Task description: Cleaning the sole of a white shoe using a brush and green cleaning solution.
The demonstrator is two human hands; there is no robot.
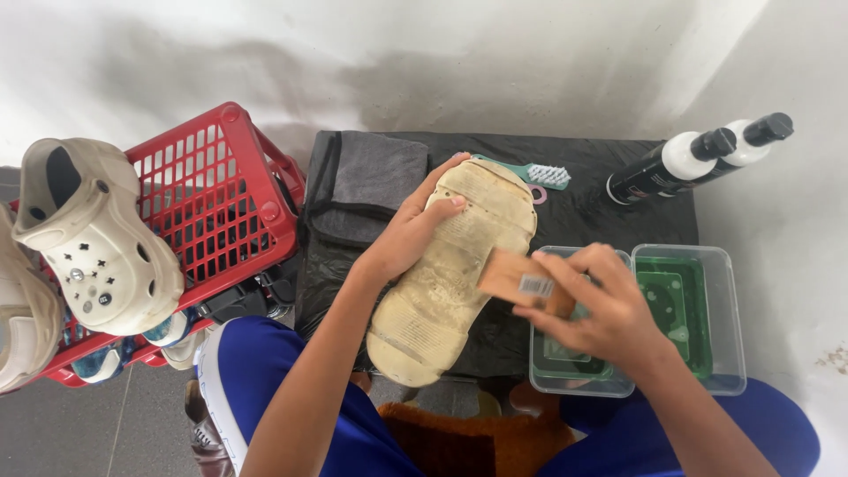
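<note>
My left hand (408, 231) grips a cream clog-style shoe (450, 283) by its toe end, sole turned up, dirty and ridged. My right hand (599, 309) holds a wooden-backed brush (517, 279) against the sole's right edge. The shoe hangs over a small table covered in black plastic (583, 208).
A red plastic crate (216, 199) at left carries another cream clog (93, 238) on its rim. A folded grey cloth (371, 181), a teal brush (534, 174) and two black-and-white bottles (698, 159) lie on the table. Two clear tubs (698, 318) with green liquid sit at right.
</note>
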